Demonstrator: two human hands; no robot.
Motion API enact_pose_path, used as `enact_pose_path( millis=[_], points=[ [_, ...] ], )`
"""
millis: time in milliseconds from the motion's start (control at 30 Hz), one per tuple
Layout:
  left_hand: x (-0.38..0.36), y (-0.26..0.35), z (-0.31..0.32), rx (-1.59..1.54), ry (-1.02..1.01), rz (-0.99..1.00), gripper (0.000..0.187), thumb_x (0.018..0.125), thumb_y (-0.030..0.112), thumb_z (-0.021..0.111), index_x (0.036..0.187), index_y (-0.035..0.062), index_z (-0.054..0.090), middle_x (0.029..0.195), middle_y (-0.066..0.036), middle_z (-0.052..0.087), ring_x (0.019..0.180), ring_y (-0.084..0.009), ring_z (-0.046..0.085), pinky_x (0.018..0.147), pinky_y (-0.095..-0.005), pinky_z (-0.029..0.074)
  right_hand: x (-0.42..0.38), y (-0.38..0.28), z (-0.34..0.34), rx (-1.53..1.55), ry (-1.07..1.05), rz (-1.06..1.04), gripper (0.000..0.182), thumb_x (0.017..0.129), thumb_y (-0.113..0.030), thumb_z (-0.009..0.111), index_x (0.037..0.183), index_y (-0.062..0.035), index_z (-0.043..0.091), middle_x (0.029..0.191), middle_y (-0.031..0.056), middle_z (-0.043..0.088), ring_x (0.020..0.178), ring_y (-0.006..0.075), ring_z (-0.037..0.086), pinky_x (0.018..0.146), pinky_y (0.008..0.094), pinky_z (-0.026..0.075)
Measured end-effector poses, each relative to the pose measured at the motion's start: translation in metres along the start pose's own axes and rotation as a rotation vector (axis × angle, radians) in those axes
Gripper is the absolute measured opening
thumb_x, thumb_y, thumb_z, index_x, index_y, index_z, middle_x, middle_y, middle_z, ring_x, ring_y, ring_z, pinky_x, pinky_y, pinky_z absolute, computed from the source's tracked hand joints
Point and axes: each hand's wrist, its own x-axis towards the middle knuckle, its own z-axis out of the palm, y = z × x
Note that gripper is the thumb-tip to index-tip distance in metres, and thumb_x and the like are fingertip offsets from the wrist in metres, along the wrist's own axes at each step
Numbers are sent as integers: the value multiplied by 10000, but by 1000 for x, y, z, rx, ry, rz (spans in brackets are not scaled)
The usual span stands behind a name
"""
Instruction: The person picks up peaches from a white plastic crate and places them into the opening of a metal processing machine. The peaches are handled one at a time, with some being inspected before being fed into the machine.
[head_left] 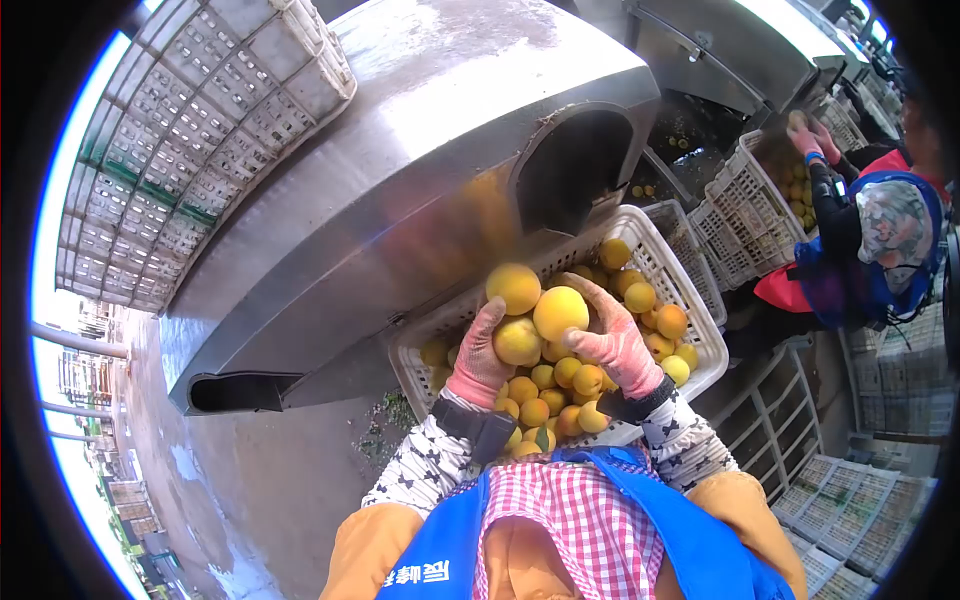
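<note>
Both my hands wear pink gloves and are raised over a white plastic crate (708,375) of yellow peaches (565,373). My left hand (482,358) is closed around a peach (517,342). Against its fingertips sits another peach (513,288), apparently in the same grasp. Thumb and fingers of my right hand (622,345) close on a bright yellow peach (560,313), which touches the ones on the left. Parts of my left fingers are hidden behind the fruit. Loose peaches lie under and around both hands, and a green leaf (542,438) shows among them.
A metal machine with a dark opening (575,165) stands just beyond the crate. Stacked white crates (200,150) rise at the upper left. On the right, a co-worker (870,220) in pink gloves handles fruit over another crate (745,210). A metal rack (775,410) is nearby.
</note>
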Motion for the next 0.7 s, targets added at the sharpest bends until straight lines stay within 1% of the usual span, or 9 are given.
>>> enact_pose_path(
  millis=[200, 300, 367, 433, 467, 500, 600, 633, 700],
  points=[
    [-1, -5, 17, -139, 91, 67, 502, 944, 350, 655, 1318, 32, 549, 1281, -139, 623, 1184, -285, 608, 1054, -431, 489, 13, -23, -4, -637, 54, -378, 797, 678, -247, 829, 1380, -30, 520, 1209, 184, 563, 1155, 343, 568, 1019, 405, 461],
    [-12, -4, 29, -96, 91, 58, 503, 940, 353, 661, 1317, 39, 549, 1272, -142, 628, 1162, -281, 622, 1014, -431, 522, 29, -36, -16, -876, 197, -597, 770, 674, -211, 822, 1365, -32, 532, 1207, 190, 570, 1142, 357, 574, 1010, 411, 469],
    [-14, 0, 32, -52, 48, 50, 474, 953, 317, 657, 1294, 4, 559, 1229, -164, 648, 1156, -273, 627, 1024, -416, 514, 36, -40, -27, -898, 190, -608, 775, 684, -205, 830, 1373, -27, 524, 1198, 185, 573, 1135, 340, 584, 1012, 399, 467],
    [-11, -1, 42, -44, 113, 101, 485, 950, 339, 659, 1288, 5, 564, 1221, -167, 651, 1150, -280, 629, 1031, -417, 507, 35, -42, -31, -496, -64, -356, 782, 719, -248, 846, 1384, -14, 509, 1247, 163, 581, 1131, 277, 592, 1015, 375, 460],
    [-8, -1, 46, -29, 135, 152, 517, 940, 371, 666, 1302, 18, 553, 1237, -164, 639, 1142, -289, 631, 1005, -431, 526, 30, -40, -28, 16, -164, -74, 745, 790, -345, 813, 1375, 5, 509, 1300, 133, 580, 1136, 204, 574, 1011, 349, 456],
    [-5, 0, 50, -14, 157, 201, 550, 931, 402, 673, 1315, 31, 542, 1253, -160, 627, 1135, -298, 632, 979, -445, 545, 28, -34, -29, 129, -167, -34, 639, 888, -409, 722, 1332, 20, 557, 1294, 119, 596, 1130, 161, 566, 999, 329, 457],
    [-2, -5, 47, -50, 150, 142, 528, 941, 404, 663, 1314, 48, 549, 1249, -136, 631, 1133, -287, 633, 987, -443, 538, 26, -37, -32, 118, -130, 529, 519, 1008, -432, 554, 1262, 13, 638, 1181, 126, 656, 1106, 187, 610, 970, 315, 467],
    [-1, -9, 43, -71, 143, 112, 511, 948, 396, 655, 1315, 56, 551, 1244, -126, 636, 1137, -282, 632, 991, -442, 535, 27, -29, -31, 118, -132, 540, 519, 1008, -432, 554, 1262, 13, 638, 1181, 126, 656, 1106, 187, 610, 970, 315, 467],
    [-1, -30, 35, -109, 264, 85, 487, 957, 391, 641, 1311, 68, 559, 1240, -108, 647, 1151, -276, 629, 994, -448, 530, 27, -9, -29, -215, 46, -268, 506, 1007, -418, 534, 1288, -7, 621, 1200, 172, 642, 1111, 258, 617, 979, 344, 470]
  ],
)
